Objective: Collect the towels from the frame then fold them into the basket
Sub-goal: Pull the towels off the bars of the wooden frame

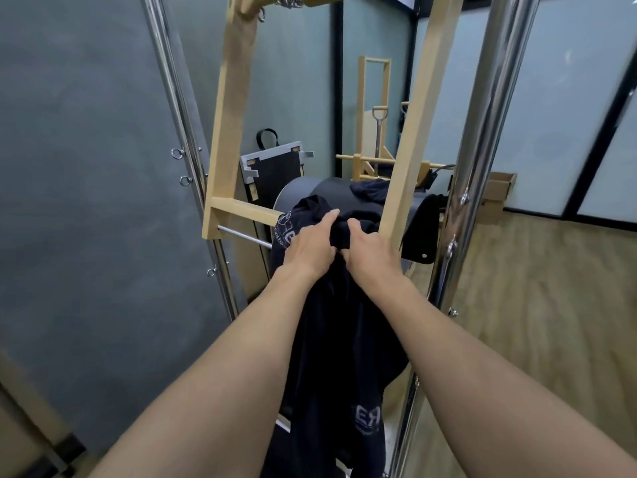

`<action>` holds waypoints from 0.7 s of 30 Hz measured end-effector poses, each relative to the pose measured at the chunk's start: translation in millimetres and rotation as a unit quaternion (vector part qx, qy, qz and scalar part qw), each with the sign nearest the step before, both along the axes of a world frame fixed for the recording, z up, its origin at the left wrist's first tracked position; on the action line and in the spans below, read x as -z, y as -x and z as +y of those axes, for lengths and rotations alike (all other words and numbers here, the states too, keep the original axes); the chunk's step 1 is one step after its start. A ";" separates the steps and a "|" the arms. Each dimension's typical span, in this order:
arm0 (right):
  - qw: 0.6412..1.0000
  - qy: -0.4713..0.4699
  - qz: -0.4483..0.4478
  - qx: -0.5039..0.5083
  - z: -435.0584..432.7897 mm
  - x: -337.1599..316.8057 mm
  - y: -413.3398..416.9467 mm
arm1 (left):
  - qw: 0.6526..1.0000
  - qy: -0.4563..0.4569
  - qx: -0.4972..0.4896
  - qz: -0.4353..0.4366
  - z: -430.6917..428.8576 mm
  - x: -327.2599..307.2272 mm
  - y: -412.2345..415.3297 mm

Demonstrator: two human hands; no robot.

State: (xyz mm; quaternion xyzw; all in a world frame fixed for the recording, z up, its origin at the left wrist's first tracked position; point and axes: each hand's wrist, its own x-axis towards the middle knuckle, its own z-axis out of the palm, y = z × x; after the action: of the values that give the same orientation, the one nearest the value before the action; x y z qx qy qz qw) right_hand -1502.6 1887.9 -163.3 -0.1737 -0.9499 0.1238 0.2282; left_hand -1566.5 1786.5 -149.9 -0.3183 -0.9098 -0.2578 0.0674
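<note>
On the left, our left hand (310, 243) has its fingers curled into the bunched top of the dark towel (331, 339), which seems draped over the low crossbar of the wooden frame (225, 132). The cloth hangs straight down from there, its length running toward us between our forearms. Just to the right, nearly touching the other, our right hand (370, 251) grips the same bunch. Both are equally near, so we judge it should lift up and back toward us.

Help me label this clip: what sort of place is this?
Probably a Pilates studio: a wooden frame hung with chains, chrome poles with eyelets, and a padded barrel behind the dark towel.
</note>
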 end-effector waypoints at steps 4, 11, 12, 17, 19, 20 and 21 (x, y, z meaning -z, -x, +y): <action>1.000 0.009 0.020 -0.019 0.7 0.2 -6.1 | 0.998 0.057 -0.005 0.036 4.4 -1.7 -1.1; 0.999 -0.011 0.008 -0.046 -3.3 -12.5 -10.3 | 0.994 0.070 -0.036 0.075 6.1 -8.4 -6.0; 0.999 -0.012 0.009 -0.050 -5.9 -15.2 -11.3 | 0.994 0.071 -0.036 0.075 4.3 -9.4 -8.1; 0.993 0.007 0.057 -0.103 -24.7 -29.9 -27.9 | 0.996 -0.045 -0.043 0.070 -23.3 -22.6 -21.2; 0.986 0.017 0.081 -0.142 -35.4 -39.5 -39.1 | 0.992 -0.102 -0.028 0.072 -43.9 -32.1 -30.5; 0.983 0.022 0.092 -0.156 -41.7 -44.3 -44.7 | 0.990 -0.121 -0.018 0.073 -55.1 -37.6 -36.8; 0.981 0.028 0.100 -0.164 -48.5 -49.4 -50.5 | 0.988 -0.140 -0.011 0.070 -66.4 -43.3 -44.1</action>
State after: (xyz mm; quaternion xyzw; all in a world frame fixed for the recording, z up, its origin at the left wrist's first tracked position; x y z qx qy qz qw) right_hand -1452.1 1839.4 -113.9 -0.0090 -0.9341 0.2031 0.2934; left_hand -1522.4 1720.1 -106.5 -0.3128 -0.8615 -0.3587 0.1771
